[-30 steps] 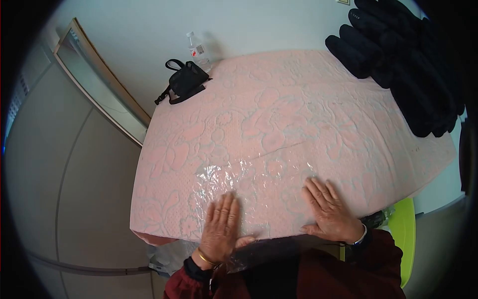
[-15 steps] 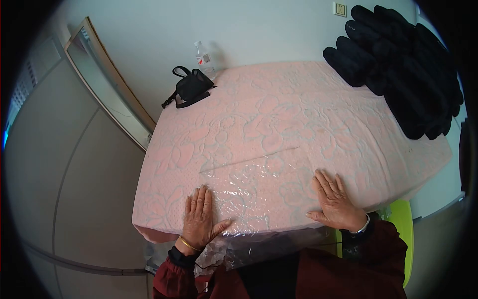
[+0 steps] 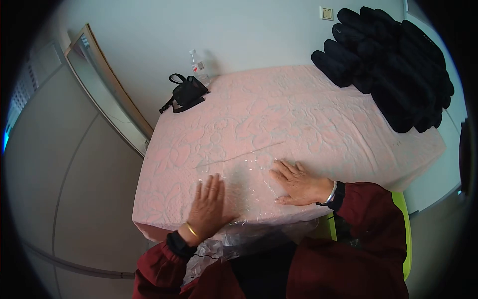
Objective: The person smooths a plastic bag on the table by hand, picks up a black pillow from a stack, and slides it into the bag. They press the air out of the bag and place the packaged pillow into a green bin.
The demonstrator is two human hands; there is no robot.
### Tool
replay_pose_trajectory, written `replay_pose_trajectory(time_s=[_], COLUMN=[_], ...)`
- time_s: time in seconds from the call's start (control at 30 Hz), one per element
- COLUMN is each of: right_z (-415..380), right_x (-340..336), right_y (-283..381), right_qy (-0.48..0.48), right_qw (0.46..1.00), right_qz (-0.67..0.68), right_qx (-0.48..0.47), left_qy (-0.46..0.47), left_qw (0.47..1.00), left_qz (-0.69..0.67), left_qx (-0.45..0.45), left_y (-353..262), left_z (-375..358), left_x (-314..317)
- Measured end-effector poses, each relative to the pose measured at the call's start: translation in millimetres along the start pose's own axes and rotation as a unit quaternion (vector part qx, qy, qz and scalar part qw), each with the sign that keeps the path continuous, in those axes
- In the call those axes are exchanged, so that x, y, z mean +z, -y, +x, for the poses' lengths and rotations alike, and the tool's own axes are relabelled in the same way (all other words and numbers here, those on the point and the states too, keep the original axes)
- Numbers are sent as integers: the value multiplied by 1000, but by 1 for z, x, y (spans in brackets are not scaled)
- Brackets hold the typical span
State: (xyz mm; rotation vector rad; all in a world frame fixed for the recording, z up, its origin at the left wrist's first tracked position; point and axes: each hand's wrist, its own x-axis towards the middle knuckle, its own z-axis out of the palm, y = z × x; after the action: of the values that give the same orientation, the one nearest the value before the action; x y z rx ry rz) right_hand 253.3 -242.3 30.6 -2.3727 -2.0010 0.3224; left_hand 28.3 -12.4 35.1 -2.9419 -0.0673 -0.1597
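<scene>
A clear plastic sheet [image 3: 256,192] lies over the near part of a pink patterned cloth [image 3: 249,119] and hangs past its front edge. My left hand [image 3: 208,207] is over the left side of the plastic, fingers apart and holding nothing, slightly blurred. On the plastic's right side my right hand [image 3: 298,184] rests palm down with spread fingers, nothing in it. A thin crease or edge runs across the cloth just beyond both hands.
A black bag [image 3: 188,92] and a clear bottle [image 3: 199,67] stand at the back left. Bulky black padded items [image 3: 393,65] are piled at the back right. A framed mirror [image 3: 107,87] leans at the left. Something bright green [image 3: 403,204] is at the lower right.
My right hand has moved left across the plastic, closer to my left hand. My left hand has shifted slightly right and up. The view has also shifted a little.
</scene>
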Motion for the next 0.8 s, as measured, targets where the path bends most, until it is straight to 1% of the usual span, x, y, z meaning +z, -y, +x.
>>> replay_pose_trajectory(time_s=[0.07, 0.1, 0.17, 0.2, 0.3, 0.33, 0.4, 0.43, 0.5, 0.53, 0.6, 0.63, 0.7, 0.73, 0.77, 0.8], right_z=[4, 4, 3, 1, -5, -6, -10, -11, -14, -17, -23, -24, -24, -26, -28, -30], right_x=[1, 0, -4, -1, 8, 8, 3, 0, -3, -4, -3, 0, 0, -3, -5, -6], right_y=[4, 7, 7, 5, -4, -7, -10, -12, -15, -17, -22, -26, -37, -40, -44, -47], right_qy=[3, 16, 38, 39, -44, -42, 2, 21, 14, 6, -2, -41, -123, -127, -145, -161], right_qw=[1000, 1000, 998, 998, 996, 997, 998, 998, 998, 999, 998, 999, 992, 992, 988, 979], right_qz=[-16, -27, -52, -52, -68, -65, -59, -58, -53, -52, -53, -32, 2, -2, 42, 87], right_qx=[-5, -3, 9, 13, -31, -32, -11, -2, 2, 9, 19, 12, -5, -6, 42, 89], left_qy=[-27, -26, -47, -48, 39, 43, 100, 105, 150, 151, 141, 139, 64, 27, 23, 29], left_qw=[994, 994, 974, 974, 977, 977, 985, 985, 983, 983, 981, 981, 989, 990, 991, 970], left_qz=[-59, -59, -147, -149, -159, -161, -119, -119, -95, -94, -71, -70, -90, -100, -98, -192], left_qx=[88, 85, 163, 166, 137, 136, 71, 69, -45, -44, -115, -114, -99, -91, -92, -149], left_y=[-30, -43, -55, -53, -36, -27, -3, 12, 41, 52, 71, 81, 103, 106, 107, 100], left_z=[18, 26, 44, 49, 59, 58, 47, 40, 28, 22, 11, 4, -7, -7, -9, -11], left_x=[-3, 1, 11, 15, 24, 23, 17, 16, 12, 12, 17, 23, 42, 40, 37, 22])
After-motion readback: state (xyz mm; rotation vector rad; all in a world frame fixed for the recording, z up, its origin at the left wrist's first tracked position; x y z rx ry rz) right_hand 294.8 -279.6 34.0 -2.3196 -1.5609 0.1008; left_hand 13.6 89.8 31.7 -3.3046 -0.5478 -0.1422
